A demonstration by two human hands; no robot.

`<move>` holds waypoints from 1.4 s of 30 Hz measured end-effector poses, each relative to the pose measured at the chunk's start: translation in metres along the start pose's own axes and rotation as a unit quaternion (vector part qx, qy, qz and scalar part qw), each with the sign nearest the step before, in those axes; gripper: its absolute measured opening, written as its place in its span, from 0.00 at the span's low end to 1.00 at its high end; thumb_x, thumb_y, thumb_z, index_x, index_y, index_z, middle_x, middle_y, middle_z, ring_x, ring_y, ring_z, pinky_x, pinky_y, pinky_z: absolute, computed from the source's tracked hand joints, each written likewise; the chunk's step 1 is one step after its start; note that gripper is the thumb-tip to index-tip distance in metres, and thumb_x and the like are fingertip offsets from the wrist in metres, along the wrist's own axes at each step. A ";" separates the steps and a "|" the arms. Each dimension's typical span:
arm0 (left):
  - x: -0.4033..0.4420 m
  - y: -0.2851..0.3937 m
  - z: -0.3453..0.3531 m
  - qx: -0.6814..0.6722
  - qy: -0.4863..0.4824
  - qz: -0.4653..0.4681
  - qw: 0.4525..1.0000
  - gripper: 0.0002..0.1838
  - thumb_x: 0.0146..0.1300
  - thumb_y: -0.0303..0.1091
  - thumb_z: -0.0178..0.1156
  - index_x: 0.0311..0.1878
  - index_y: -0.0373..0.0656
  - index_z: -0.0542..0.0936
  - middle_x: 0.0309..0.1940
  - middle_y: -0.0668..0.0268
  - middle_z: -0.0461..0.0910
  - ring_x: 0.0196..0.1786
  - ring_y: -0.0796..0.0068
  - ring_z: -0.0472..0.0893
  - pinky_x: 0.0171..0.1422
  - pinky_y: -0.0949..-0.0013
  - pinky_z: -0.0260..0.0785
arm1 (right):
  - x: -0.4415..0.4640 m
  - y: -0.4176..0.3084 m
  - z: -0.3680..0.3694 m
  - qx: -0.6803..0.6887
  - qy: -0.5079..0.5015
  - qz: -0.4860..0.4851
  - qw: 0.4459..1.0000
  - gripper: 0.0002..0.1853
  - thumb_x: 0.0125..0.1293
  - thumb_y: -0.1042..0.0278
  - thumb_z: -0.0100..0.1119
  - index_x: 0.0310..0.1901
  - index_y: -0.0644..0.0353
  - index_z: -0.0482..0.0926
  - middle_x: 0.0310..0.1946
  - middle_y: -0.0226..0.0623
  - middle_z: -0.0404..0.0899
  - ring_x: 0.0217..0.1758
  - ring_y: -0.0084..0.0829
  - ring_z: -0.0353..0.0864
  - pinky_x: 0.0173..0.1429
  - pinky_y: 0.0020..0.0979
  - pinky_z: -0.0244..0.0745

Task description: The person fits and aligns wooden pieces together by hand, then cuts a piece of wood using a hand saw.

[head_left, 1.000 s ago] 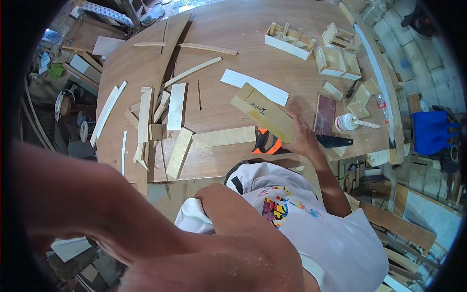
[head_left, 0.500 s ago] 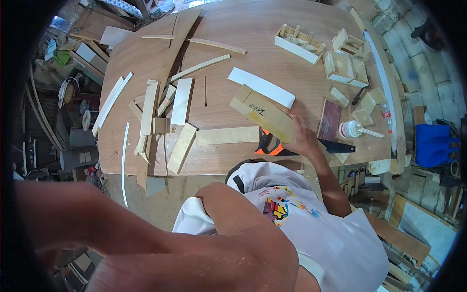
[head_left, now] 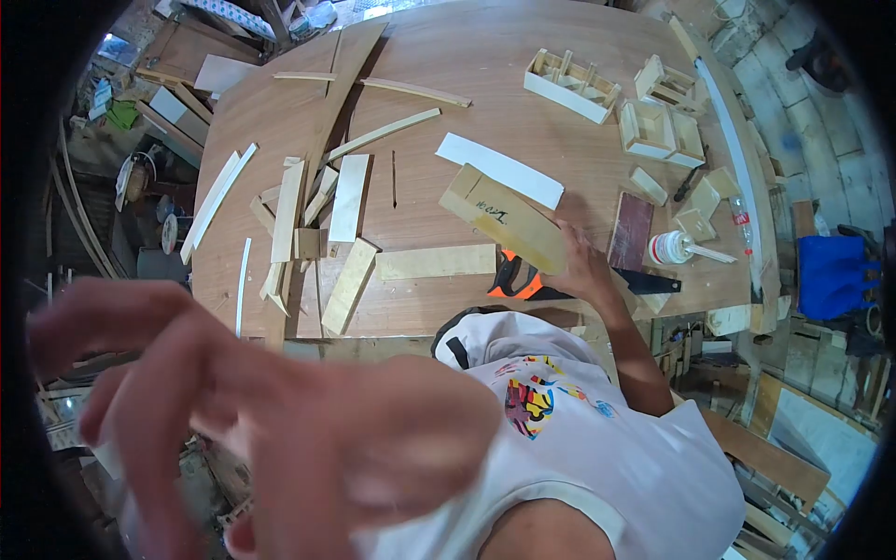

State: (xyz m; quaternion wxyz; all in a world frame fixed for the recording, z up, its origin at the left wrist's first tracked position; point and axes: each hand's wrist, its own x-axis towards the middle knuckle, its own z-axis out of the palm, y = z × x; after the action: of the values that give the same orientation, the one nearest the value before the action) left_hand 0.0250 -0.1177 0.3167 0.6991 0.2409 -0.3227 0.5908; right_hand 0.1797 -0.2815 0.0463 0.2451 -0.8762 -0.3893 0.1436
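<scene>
A pale wooden board [head_left: 504,220] with dark handwriting is held by its right end in my right hand [head_left: 579,265], over the workbench. Just below the board lies a handsaw with an orange and black handle [head_left: 514,278]; part of its blade shows right of my right wrist. Large and blurred, my left hand [head_left: 252,401] is close to the camera at the lower left. Its fingers are apart and loosely bent, with nothing seen in them. A white strip [head_left: 499,170] lies just behind the held board, and a flat pale plank [head_left: 437,262] lies left of the saw handle.
Small wooden compartment boxes [head_left: 571,85] stand at the back right of the workbench [head_left: 420,121]. A white glue bottle [head_left: 668,247], a dark red block [head_left: 630,231] and a clear bottle [head_left: 740,224] are at the right. Several wood strips and blocks [head_left: 350,198] lie at the left.
My left arm crossed the lower left earlier; now the left hand shows there with fingers apart. My right hand keeps its hold on the board. The view has shifted slightly.
</scene>
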 end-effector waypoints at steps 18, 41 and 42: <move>-0.108 -0.006 -0.193 0.387 -0.028 -0.580 0.716 0.27 0.67 0.43 0.57 0.61 0.32 0.68 0.47 0.57 0.78 0.46 0.73 0.79 0.43 0.69 0.77 | -0.036 -0.022 -0.038 -0.017 0.010 -0.005 1.000 0.47 0.33 0.62 0.74 0.61 0.56 0.62 0.49 0.49 0.70 0.55 0.51 0.71 0.59 0.45 0.69; -0.130 0.004 -0.240 0.391 0.186 -0.516 0.739 0.19 0.64 0.32 0.60 0.55 0.32 0.74 0.43 0.64 0.80 0.43 0.81 0.78 0.46 0.77 0.72 | -0.093 0.060 -0.061 0.415 0.247 0.162 0.861 0.30 0.62 0.67 0.61 0.65 0.60 0.63 0.58 0.38 0.70 0.60 0.30 0.69 0.64 0.30 0.63; -0.129 0.003 -0.241 0.389 0.184 -0.518 0.739 0.19 0.64 0.32 0.60 0.55 0.32 0.74 0.43 0.64 0.80 0.43 0.81 0.78 0.46 0.77 0.72 | -0.094 0.058 -0.062 0.457 0.235 0.136 0.847 0.31 0.63 0.67 0.61 0.66 0.61 0.62 0.58 0.37 0.70 0.61 0.29 0.69 0.64 0.31 0.63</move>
State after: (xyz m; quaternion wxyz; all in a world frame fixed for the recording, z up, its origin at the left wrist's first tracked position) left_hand 0.0505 -0.0304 0.0585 0.7886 0.5085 0.2447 0.2444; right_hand 0.1809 -0.4055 0.0730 0.6800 -0.7168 -0.0870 0.1272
